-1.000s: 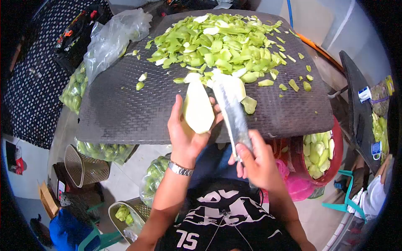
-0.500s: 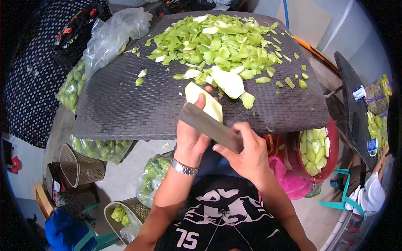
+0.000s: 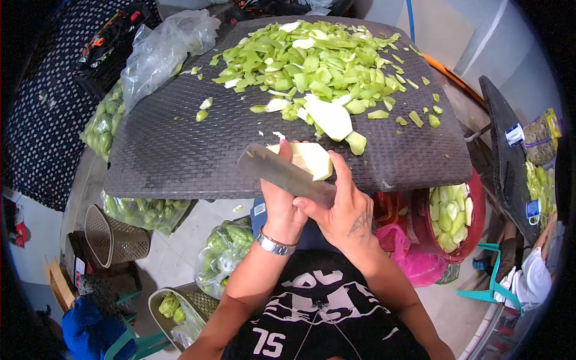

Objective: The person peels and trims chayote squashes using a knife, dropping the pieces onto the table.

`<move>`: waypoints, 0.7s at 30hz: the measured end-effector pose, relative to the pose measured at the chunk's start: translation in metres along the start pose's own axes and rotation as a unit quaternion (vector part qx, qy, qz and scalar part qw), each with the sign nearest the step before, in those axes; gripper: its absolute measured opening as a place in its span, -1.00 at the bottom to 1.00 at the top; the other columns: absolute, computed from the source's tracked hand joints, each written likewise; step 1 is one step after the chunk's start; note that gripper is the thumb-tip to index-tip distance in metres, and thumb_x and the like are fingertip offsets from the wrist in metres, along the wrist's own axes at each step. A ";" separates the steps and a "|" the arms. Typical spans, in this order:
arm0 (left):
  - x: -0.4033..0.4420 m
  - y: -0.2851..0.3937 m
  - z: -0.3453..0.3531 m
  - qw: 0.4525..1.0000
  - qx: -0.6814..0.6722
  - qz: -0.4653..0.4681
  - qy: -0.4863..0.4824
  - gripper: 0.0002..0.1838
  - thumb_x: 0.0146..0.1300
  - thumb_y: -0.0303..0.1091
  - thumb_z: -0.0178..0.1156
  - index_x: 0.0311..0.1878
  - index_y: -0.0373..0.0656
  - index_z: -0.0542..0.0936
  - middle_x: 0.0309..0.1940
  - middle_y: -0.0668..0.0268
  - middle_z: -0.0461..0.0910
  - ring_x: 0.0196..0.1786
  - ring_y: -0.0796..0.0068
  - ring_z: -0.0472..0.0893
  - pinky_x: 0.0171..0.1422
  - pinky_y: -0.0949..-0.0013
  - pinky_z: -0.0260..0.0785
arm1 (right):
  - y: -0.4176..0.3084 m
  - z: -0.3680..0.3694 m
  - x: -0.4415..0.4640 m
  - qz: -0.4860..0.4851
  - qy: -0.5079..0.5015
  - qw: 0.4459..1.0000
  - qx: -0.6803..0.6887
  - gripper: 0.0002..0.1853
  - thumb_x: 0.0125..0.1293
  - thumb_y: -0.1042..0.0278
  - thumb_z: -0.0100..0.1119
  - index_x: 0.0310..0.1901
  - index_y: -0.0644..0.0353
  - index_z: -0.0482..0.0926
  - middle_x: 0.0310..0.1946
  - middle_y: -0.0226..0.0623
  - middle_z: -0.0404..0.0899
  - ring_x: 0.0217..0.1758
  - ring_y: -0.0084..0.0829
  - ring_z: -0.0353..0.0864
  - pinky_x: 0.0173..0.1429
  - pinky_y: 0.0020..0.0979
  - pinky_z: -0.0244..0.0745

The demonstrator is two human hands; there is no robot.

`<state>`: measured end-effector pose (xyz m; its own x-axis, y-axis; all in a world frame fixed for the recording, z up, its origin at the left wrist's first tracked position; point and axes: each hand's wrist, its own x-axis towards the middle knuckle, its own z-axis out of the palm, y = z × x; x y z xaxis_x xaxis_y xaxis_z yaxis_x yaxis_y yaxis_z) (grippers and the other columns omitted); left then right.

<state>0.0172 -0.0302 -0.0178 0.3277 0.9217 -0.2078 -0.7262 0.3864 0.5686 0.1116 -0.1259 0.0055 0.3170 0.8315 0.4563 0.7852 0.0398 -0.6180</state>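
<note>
At six-o'clock edge of table (image 3: pixel 162 156), holding vegetable (image 3: pixel 315 159) in left hand (image 3: pixel 279 203), gripping knife (image 3: pixel 282 173) in right hand (image 3: pixel 348 213), angled toward ten o'clock. Probably mid-paring, with peelings (image 3: pixel 312 66) at twelve o'clock. For next stroke, likely need to hold vegetable steady, left thumb (image 3: pixel 285 151) clear of knife.

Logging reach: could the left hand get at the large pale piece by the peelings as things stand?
Probably not freely: the large pale piece looks near and uncovered, but the left hand holds the peeled vegetable, with the knife close by.
</note>
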 end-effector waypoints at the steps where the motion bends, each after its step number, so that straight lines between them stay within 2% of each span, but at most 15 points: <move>1: 0.000 0.001 -0.001 1.000 0.015 0.003 -0.010 -0.68 0.53 -0.12 0.28 0.11 -0.17 0.62 -0.04 0.20 0.74 -0.01 0.31 0.75 0.07 0.23 0.65 | 0.001 0.003 0.001 -0.003 0.010 1.000 -0.010 0.08 0.15 -0.41 0.46 0.44 0.33 0.33 0.01 0.18 0.71 -0.14 0.13 0.81 -0.17 -0.03 0.73; 4: -0.010 0.004 0.016 0.996 0.073 0.048 0.018 -0.72 0.57 -0.19 0.24 0.09 -0.20 0.56 -0.06 0.23 0.68 -0.03 0.37 0.72 -0.01 0.28 0.63 | 0.004 0.008 0.002 -0.011 0.029 0.999 -0.031 -0.01 0.19 -0.38 0.44 0.38 0.32 0.38 -0.05 0.12 0.71 -0.19 0.12 0.80 -0.22 -0.03 0.71; 7: -0.006 0.003 0.020 0.996 0.048 0.065 0.039 -0.75 0.59 -0.19 0.22 0.05 -0.19 0.55 -0.11 0.24 0.68 -0.09 0.36 0.72 -0.06 0.31 0.63 | 0.006 0.007 0.003 -0.020 0.023 0.999 -0.022 -0.14 0.25 -0.34 0.42 0.28 0.28 0.45 -0.13 0.05 0.71 -0.23 0.12 0.79 -0.26 -0.02 0.68; 10: 0.000 0.008 0.017 0.995 0.070 0.071 -0.012 -0.80 0.58 -0.24 0.23 0.01 -0.18 0.54 -0.17 0.25 0.67 -0.12 0.34 0.73 -0.08 0.29 0.65 | 0.013 0.003 0.009 -0.024 -0.009 0.999 0.031 -0.28 0.29 -0.30 0.40 0.16 0.21 0.50 -0.21 0.00 0.70 -0.26 0.13 0.77 -0.30 -0.01 0.65; 12: 0.004 0.015 0.017 0.995 0.084 0.052 -0.024 -0.81 0.56 -0.27 0.25 0.01 -0.18 0.55 -0.18 0.25 0.66 -0.11 0.33 0.74 -0.07 0.27 0.66 | 0.015 -0.004 0.014 -0.028 -0.053 0.994 0.092 -0.36 0.32 -0.27 0.38 0.07 0.19 0.52 -0.26 -0.01 0.69 -0.27 0.13 0.76 -0.31 0.00 0.64; 17: 0.007 0.024 0.012 0.997 0.076 -0.011 -0.023 -0.79 0.53 -0.29 0.28 0.01 -0.21 0.54 -0.18 0.24 0.66 -0.10 0.30 0.74 -0.08 0.24 0.67 | 0.009 -0.012 0.019 -0.029 -0.076 0.997 0.014 -0.43 0.36 -0.24 0.36 -0.01 0.17 0.51 -0.32 0.00 0.68 -0.31 0.16 0.73 -0.31 0.02 0.60; 18: 0.006 0.023 0.011 0.996 0.079 0.013 -0.028 -0.80 0.53 -0.29 0.27 0.02 -0.21 0.54 -0.18 0.24 0.66 -0.11 0.30 0.74 -0.07 0.24 0.67 | 0.006 -0.012 0.019 -0.029 -0.073 0.997 -0.010 -0.44 0.37 -0.24 0.35 -0.01 0.17 0.51 -0.33 0.01 0.68 -0.32 0.17 0.73 -0.30 0.03 0.59; 20: 0.008 0.017 0.011 0.994 0.083 0.064 -0.042 -0.81 0.55 -0.30 0.24 0.03 -0.21 0.52 -0.18 0.24 0.66 -0.12 0.29 0.73 -0.05 0.24 0.66 | 0.003 -0.005 0.021 0.013 -0.054 0.998 0.039 -0.46 0.42 -0.22 0.31 0.01 0.15 0.51 -0.34 0.02 0.69 -0.30 0.17 0.74 -0.28 0.04 0.59; 21: 0.008 0.011 0.016 0.992 0.042 0.108 -0.039 -0.82 0.58 -0.31 0.19 0.03 -0.20 0.48 -0.15 0.24 0.66 -0.09 0.30 0.73 -0.05 0.25 0.65 | 0.000 -0.001 0.019 0.038 -0.046 0.996 0.064 -0.48 0.44 -0.21 0.29 0.02 0.14 0.51 -0.35 0.02 0.70 -0.30 0.18 0.74 -0.27 0.05 0.59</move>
<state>0.0212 -0.0194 0.0002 0.2179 0.9759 -0.0127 -0.7323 0.1721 0.6589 0.1183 -0.1110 0.0145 0.3179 0.8823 0.3471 0.6840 0.0401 -0.7284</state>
